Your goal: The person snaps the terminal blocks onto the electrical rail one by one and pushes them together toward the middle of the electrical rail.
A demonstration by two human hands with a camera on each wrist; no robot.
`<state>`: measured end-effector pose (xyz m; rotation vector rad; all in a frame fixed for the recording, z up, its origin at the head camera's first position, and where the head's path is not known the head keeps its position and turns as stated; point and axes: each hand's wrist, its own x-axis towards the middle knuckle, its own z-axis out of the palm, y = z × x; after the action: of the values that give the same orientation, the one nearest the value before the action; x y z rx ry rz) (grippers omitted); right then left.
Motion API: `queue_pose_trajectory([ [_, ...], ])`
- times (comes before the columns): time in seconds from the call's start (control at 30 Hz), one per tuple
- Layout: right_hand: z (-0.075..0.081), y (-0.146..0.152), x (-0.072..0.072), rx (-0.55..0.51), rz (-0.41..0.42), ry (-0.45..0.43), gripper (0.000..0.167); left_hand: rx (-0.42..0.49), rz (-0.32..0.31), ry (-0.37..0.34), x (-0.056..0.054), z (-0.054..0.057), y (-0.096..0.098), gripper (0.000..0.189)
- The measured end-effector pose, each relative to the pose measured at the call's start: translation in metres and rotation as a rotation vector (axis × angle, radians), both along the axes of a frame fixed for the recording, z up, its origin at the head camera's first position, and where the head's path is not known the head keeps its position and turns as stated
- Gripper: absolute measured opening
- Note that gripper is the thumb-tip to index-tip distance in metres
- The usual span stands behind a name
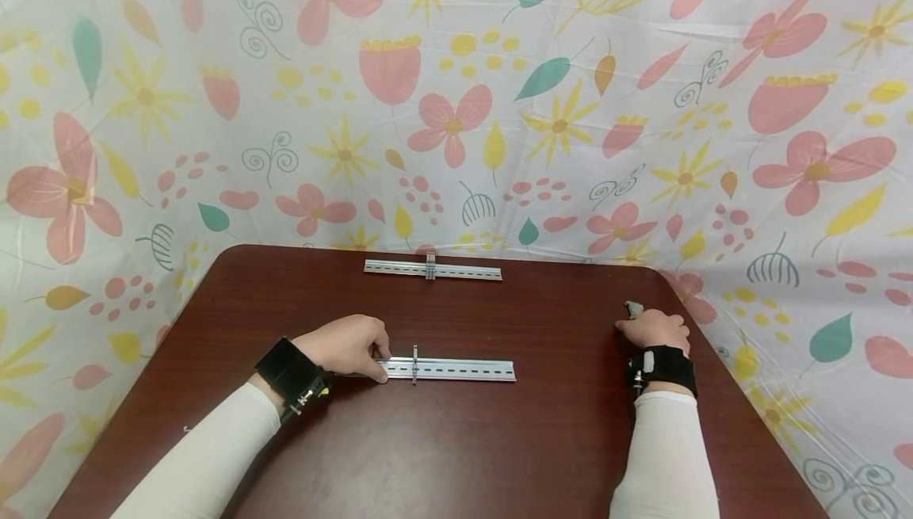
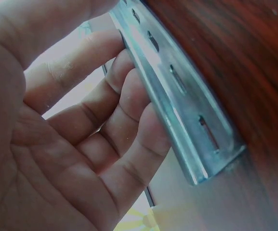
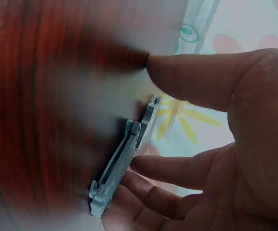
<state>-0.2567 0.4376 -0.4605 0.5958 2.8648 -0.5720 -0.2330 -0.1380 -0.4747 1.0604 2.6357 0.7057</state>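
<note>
A slotted metal DIN rail [image 1: 464, 369] lies across the middle of the table, with a small upright clip [image 1: 415, 365] on it. My left hand [image 1: 349, 347] holds the rail's left end between thumb and fingers; the left wrist view shows fingertips along the slotted rail's [image 2: 177, 91] edge. Far to the right, my right hand [image 1: 655, 329] is low over the table beside a small grey piece [image 1: 634, 309]. In the right wrist view, fingertips touch the side of a grey plastic clip [image 3: 114, 168], while the thumb stays apart from it.
Near the table's back edge lies a second slotted rail [image 1: 467, 272] with small clips [image 1: 431, 265] standing on it. The brown table [image 1: 442, 456] meets a flower-patterned curtain [image 1: 456, 202] at the back and both sides.
</note>
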Motion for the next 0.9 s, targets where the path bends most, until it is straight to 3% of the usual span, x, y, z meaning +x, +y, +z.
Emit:
queue_pose_trajectory([
  [0.2, 0.001, 0.002, 0.0, 0.013, 0.006, 0.006, 0.078, 0.001, 0.003, -0.006, 0.002, 0.002, 0.0, 0.022],
  [0.47, 0.01, 0.005, 0.008, 0.024, -0.012, -0.037, 0.089, -0.004, 0.002, 0.004, 0.002, 0.004, 0.001, 0.021],
  [0.73, 0.019, 0.007, 0.015, 0.025, -0.026, -0.084, 0.068, -0.002, 0.006, -0.003, 0.004, 0.005, 0.001, 0.022],
  [0.9, 0.02, 0.017, 0.018, 0.04, 0.06, -0.06, 0.045, -0.003, 0.008, 0.001, 0.003, 0.005, 0.001, 0.022],
])
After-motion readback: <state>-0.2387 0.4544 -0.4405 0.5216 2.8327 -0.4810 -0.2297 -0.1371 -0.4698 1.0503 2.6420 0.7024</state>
